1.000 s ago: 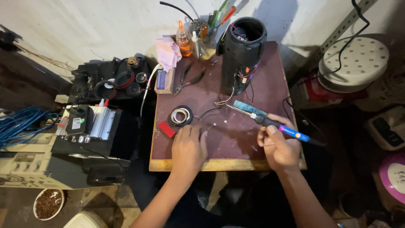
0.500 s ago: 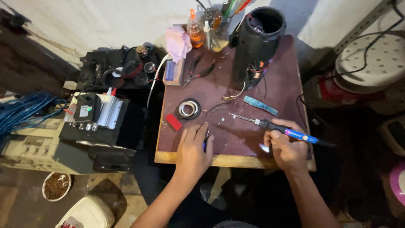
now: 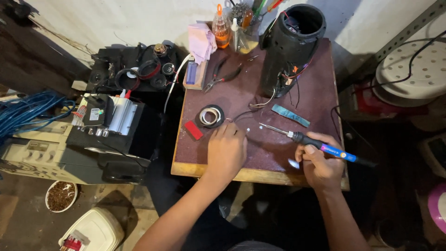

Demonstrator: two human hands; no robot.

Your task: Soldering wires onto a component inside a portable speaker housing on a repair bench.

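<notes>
My right hand (image 3: 320,162) grips a soldering iron (image 3: 320,146) with a blue and black handle, its metal tip pointing left over the small brown table (image 3: 260,153). My left hand (image 3: 226,151) rests on the table with fingers curled near a thin black wire (image 3: 246,114); whether it pinches the wire is hidden. Just beyond the left hand lie a roll of black tape with solder coil (image 3: 210,116) and a small red piece (image 3: 193,130). A tall black cylindrical speaker housing (image 3: 288,51) with loose wires stands at the back right.
Pliers (image 3: 223,78), a pink cloth (image 3: 201,42), bottles and a tool cup (image 3: 237,28) crowd the table's back. A narrow green circuit strip (image 3: 290,115) lies mid-table. Electronics units (image 3: 107,121) and blue cable (image 3: 28,109) sit left; a white stool (image 3: 413,74) stands right.
The view has shifted and drawn closer. My right hand with the soldering iron drew back towards the table's front right; my left hand stays by the tape roll.
</notes>
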